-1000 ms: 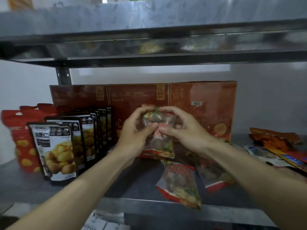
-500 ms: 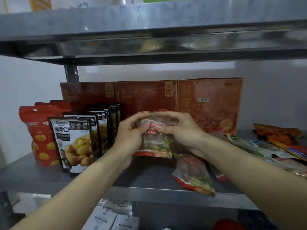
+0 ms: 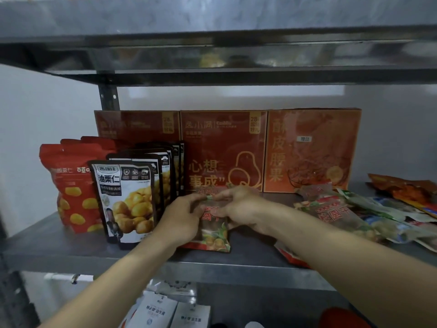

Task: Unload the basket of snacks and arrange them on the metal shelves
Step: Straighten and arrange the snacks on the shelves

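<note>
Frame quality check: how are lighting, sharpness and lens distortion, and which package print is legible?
Head view: dim light beneath the upper shelf, whose underside carries smeared reflections; distortion looks mild; print on the front chestnut pouch reads clearly, small text on the middle red box is soft; left hand and right hand, pinching the clear snack bag, look slightly smeared.

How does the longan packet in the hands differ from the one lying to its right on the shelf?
The held longan packet stands upright, bottom edge on the shelf; the loose longan packet lies flat among a heap of other packets. The left hand and right hand pinch the held packet's top; no hand holds the loose one. Both share the same clear wrapper with red print.
</note>
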The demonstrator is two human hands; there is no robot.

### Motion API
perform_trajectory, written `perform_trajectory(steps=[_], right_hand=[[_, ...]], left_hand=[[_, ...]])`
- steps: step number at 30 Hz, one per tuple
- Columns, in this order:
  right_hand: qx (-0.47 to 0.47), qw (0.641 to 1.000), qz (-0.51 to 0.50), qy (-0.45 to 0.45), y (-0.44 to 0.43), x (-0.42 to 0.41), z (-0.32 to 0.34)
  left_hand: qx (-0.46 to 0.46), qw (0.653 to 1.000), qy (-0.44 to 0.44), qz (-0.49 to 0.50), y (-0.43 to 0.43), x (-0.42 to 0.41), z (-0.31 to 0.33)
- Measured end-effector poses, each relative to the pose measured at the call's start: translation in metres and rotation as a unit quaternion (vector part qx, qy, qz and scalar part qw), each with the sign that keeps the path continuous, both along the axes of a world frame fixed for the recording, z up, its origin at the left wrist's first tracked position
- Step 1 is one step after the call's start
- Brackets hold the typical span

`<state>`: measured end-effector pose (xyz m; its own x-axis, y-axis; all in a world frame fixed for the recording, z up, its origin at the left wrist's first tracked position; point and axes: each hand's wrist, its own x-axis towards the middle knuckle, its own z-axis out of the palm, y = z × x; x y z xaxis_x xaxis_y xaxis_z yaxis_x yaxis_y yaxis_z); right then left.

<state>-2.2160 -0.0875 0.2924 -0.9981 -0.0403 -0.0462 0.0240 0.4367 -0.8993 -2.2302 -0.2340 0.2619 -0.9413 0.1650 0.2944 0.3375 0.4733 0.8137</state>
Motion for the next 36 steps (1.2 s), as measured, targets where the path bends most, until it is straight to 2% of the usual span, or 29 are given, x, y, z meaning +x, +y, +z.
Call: perform_trajectory(steps=[6, 13, 15, 19, 23, 30, 36], right_hand=[[0.049, 0.999, -0.004, -0.002, -0.010, -0.006, -0.006], [0.094, 0.996, -0.005, -0.005, -0.008, -0.007, -0.006], [0.132, 0.991, 0.001, 0.007, -0.007, -0.004, -0.003], [0.322, 0.936, 0.005, 0.143, 0.012, 0.006, 0.012], [0.403, 0.891, 0.015, 0.210, 0.041, 0.034, 0.038], [0.412, 0.881, -0.063, 0.224, 0.096, 0.084, 0.045], [0.435, 0.881, -0.064, 0.174, 0.153, 0.096, 0.039]], left_hand=[[-0.068, 0.997, 0.035, 0.012, -0.006, -0.002, -0.002], [-0.099, 0.995, 0.008, 0.013, -0.008, -0.011, -0.008], [-0.104, 0.995, 0.007, 0.006, -0.009, -0.011, -0.008], [-0.138, 0.984, 0.110, -0.007, -0.011, 0.004, 0.002], [-0.105, 0.977, 0.165, -0.081, -0.012, 0.024, 0.018], [-0.100, 0.971, 0.179, -0.119, 0.008, 0.039, 0.030], [-0.135, 0.961, 0.151, -0.188, 0.063, 0.057, 0.025]])
